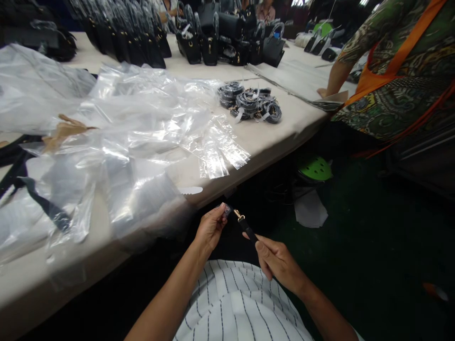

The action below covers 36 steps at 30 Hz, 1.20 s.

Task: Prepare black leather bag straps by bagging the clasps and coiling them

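A black bag strap (249, 230) with a gold snap hook (239, 215) is held in front of my lap, just off the table edge. My right hand (277, 258) is closed round the strap below the hook. My left hand (212, 226) pinches a small piece of clear plastic (226, 210) by the hook end. Whether the plastic is fixed to the hook cannot be made out. Coiled wrapped straps (249, 102) lie in a pile on the table (284, 125). Nearer my left hand, a white serrated tag (191, 190) sits at the table edge.
Clear plastic bags (142, 123) spread over the table's left side. Black handbags (209, 45) stand in rows at the back. At right, a co-worker in an orange apron (377, 85) rests a hand on flat sheets. A green stool (314, 169) stands below.
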Motion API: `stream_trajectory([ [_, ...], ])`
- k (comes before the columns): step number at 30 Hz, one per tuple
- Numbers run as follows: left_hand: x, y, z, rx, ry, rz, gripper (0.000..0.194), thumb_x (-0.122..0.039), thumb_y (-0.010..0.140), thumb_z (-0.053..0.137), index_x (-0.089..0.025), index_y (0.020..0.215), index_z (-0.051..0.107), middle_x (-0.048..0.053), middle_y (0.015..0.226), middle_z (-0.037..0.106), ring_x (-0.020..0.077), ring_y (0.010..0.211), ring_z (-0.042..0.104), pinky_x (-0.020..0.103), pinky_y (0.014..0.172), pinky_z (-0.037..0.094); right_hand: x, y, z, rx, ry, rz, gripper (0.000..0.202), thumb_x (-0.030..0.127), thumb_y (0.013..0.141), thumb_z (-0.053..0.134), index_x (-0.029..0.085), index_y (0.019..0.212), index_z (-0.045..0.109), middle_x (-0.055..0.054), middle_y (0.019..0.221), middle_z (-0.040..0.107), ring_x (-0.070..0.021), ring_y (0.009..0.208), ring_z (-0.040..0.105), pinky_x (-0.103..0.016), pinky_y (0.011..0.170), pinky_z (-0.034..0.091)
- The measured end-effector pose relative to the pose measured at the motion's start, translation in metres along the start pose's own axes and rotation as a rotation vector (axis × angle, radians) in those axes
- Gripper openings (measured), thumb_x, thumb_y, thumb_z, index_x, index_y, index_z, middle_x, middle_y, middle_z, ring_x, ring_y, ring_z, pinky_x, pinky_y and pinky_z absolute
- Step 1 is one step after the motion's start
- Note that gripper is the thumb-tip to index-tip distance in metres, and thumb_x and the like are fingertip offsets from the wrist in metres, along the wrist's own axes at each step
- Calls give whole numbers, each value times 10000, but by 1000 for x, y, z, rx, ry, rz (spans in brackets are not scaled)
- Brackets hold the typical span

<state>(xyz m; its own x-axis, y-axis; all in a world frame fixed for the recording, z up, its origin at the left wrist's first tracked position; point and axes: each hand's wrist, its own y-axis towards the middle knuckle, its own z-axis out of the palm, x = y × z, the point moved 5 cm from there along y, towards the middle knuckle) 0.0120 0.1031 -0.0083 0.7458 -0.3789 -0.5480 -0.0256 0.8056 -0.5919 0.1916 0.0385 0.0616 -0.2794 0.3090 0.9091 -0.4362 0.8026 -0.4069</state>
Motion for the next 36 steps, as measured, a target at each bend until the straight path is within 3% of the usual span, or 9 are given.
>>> stream_trajectory([
  [13, 3, 0, -3, 63, 47, 22, 276, -314, 642, 875, -111, 737, 715, 3, 726, 646, 36, 564, 479, 172, 544, 418, -7, 3, 8, 75, -26, 45, 643, 565, 981, 403, 104, 1423, 474, 76, 442, 442, -98, 404, 397, -267, 530, 379],
  [25, 4, -6, 1, 131, 70, -57, 314, -355, 643, 870, -106, 681, 681, -10, 636, 585, 46, 557, 482, 167, 530, 417, -14, 11, 3, -33, -33, 101, 675, 611, 956, 413, 116, 1405, 503, 76, 415, 423, -105, 385, 395, -249, 476, 368],
  [30, 5, -5, -3, 133, 125, -52, 285, -355, 680, 848, -107, 726, 716, 9, 681, 625, 48, 585, 511, 164, 570, 432, -20, 11, 0, -112, -107, 118, 619, 597, 953, 435, 175, 1397, 523, 59, 451, 439, -118, 387, 405, -252, 417, 350],
  [36, 10, -11, 4, 175, 237, -33, 287, -350, 686, 843, -108, 812, 754, 60, 788, 683, 92, 671, 561, 205, 637, 448, -18, 16, 7, -94, -113, 100, 554, 580, 956, 445, 210, 1352, 564, 54, 488, 469, -122, 414, 435, -250, 426, 350],
])
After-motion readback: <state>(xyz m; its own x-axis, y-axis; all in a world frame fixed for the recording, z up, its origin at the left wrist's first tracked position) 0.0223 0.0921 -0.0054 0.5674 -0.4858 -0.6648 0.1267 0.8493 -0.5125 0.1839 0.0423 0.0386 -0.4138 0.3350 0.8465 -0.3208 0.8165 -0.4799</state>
